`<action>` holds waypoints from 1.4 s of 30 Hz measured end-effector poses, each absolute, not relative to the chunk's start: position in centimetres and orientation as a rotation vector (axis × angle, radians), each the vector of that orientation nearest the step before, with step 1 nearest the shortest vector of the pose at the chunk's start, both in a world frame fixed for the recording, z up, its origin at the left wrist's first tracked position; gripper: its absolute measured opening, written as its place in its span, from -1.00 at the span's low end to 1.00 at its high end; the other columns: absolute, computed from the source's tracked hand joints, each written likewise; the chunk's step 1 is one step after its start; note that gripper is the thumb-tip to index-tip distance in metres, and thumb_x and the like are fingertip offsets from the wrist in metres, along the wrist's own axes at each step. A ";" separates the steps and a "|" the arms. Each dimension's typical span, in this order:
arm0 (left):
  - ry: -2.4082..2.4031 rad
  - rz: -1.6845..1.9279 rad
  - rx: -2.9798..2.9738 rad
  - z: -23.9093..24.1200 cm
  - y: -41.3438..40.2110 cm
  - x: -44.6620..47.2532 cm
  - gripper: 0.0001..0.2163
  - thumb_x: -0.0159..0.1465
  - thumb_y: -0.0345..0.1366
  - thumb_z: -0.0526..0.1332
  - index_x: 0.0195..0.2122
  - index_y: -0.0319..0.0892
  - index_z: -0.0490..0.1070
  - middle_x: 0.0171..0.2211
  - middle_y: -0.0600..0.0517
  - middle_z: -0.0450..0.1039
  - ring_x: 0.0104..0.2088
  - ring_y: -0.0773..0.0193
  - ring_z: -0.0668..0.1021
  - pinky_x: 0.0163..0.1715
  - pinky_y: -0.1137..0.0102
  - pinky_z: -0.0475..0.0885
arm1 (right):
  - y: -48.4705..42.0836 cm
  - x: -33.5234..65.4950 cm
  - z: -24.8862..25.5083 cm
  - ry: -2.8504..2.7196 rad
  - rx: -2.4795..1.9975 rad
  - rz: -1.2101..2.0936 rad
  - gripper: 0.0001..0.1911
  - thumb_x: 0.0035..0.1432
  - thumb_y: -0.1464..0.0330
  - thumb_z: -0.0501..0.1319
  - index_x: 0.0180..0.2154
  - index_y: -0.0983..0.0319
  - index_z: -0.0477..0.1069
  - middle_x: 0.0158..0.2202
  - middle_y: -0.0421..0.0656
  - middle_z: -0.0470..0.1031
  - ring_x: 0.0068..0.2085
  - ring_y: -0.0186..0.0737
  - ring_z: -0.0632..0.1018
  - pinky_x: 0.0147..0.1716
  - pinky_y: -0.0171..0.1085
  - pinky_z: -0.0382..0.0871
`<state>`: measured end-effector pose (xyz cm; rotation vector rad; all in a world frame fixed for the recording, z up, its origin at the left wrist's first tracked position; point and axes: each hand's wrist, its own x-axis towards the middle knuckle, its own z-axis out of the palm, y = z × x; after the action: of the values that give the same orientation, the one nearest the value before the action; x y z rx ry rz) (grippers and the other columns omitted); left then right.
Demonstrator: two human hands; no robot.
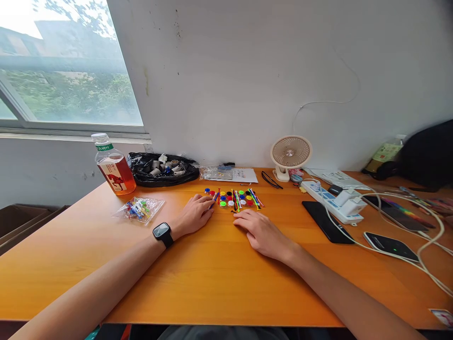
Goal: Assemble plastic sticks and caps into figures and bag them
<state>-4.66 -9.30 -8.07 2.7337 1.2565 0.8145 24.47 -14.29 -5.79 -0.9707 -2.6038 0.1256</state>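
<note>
My left hand (194,215), with a black watch on the wrist, rests on the wooden table (198,283). Its outstretched fingertips touch or nearly touch a blue plastic stick (213,200). My right hand (262,231) lies palm down to the right, fingers loosely extended, by a small black piece (233,211) partly hidden at the fingertips. Just beyond both hands are rows of small round caps, among them a white cap (231,204) and a green cap (222,204). Upright bundles of coloured sticks (237,200) lie between these rows.
To the left are a clear bag of coloured pieces (139,209), a tea bottle (115,165) and a black plastic bag (163,170). A small fan (290,153) stands at the back. Rightward lie a black slab (327,222), a power strip (332,200), a phone (390,246) and cables.
</note>
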 end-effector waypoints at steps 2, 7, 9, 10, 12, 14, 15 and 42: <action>1.243 0.849 2.732 -8.0 -9.3 -4.6 -0.70 0.51 -0.26 0.09 0.14 -0.10 0.54 0.15 -0.14 0.53 0.18 -0.04 0.48 0.21 0.02 0.45 | -14.2 24.6 -5.7 -2.628 -0.998 0.074 -0.47 0.21 0.69 0.10 0.11 0.22 0.53 0.22 -0.01 0.52 0.25 -0.01 0.46 0.27 0.04 0.38; 1.219 0.931 2.698 -8.3 -9.2 -4.4 -0.75 0.47 -0.27 0.14 0.05 -0.10 0.57 0.11 -0.15 0.53 0.15 -0.01 0.53 0.20 0.05 0.49 | -14.2 24.8 -5.2 -2.657 -1.043 -0.007 -0.50 0.20 0.64 0.14 0.13 0.22 0.50 0.21 0.01 0.51 0.25 0.04 0.43 0.28 0.06 0.35; 1.218 0.962 2.675 -8.4 -9.1 -4.3 -0.77 0.46 -0.28 0.16 0.03 -0.10 0.57 0.10 -0.14 0.53 0.15 0.01 0.54 0.21 0.06 0.50 | -14.3 24.7 -5.1 -2.642 -1.035 -0.008 -0.58 0.29 0.57 0.16 0.13 0.21 0.49 0.19 0.01 0.52 0.23 0.03 0.45 0.27 0.05 0.35; 1.220 0.974 2.661 -8.4 -9.1 -4.3 -0.78 0.46 -0.29 0.16 0.02 -0.11 0.57 0.11 -0.14 0.53 0.15 0.01 0.54 0.22 0.07 0.50 | -14.4 24.6 -5.1 -2.634 -1.032 -0.008 -0.63 0.34 0.52 0.16 0.13 0.20 0.49 0.17 0.00 0.52 0.21 0.03 0.45 0.27 0.05 0.35; 1.227 0.990 2.631 -8.5 -9.1 -4.2 -0.77 0.45 -0.31 0.15 0.01 -0.12 0.58 0.11 -0.14 0.53 0.14 0.02 0.56 0.22 0.08 0.51 | -14.6 24.4 -5.1 -2.631 -1.032 -0.012 -0.69 0.42 0.45 0.16 0.13 0.20 0.49 0.14 0.00 0.54 0.19 0.04 0.47 0.25 0.05 0.36; 1.232 1.000 2.604 -8.4 -9.2 -4.1 -0.75 0.46 -0.33 0.12 0.00 -0.13 0.58 0.10 -0.14 0.54 0.11 0.04 0.58 0.21 0.10 0.53 | -14.6 24.3 -5.2 -2.637 -1.036 -0.026 -0.66 0.44 0.46 0.12 0.16 0.20 0.47 0.14 0.00 0.54 0.18 0.02 0.48 0.24 0.03 0.38; 1.234 1.002 2.595 -8.4 -9.2 -4.1 -0.74 0.46 -0.33 0.11 0.00 -0.13 0.58 0.09 -0.14 0.54 0.10 0.05 0.60 0.20 0.11 0.54 | -14.6 24.3 -5.2 -2.641 -1.039 -0.035 -0.62 0.43 0.50 0.10 0.19 0.19 0.46 0.15 -0.01 0.54 0.18 0.01 0.48 0.23 0.02 0.38; 0.695 0.803 2.331 -7.1 -13.2 -1.1 -0.79 0.48 -0.28 0.18 -0.04 -0.10 0.63 -0.01 -0.08 0.63 -0.09 0.18 0.64 -0.03 0.34 0.55 | -14.7 23.9 -4.7 -2.610 -1.009 0.055 -0.81 0.44 0.46 0.14 -0.03 0.18 0.49 -0.07 -0.07 0.58 -0.02 -0.04 0.52 0.01 -0.10 0.37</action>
<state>-1.14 -13.23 -7.09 2.3305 0.6948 0.8034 23.88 -14.73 -4.73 -1.0092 -2.6102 0.0547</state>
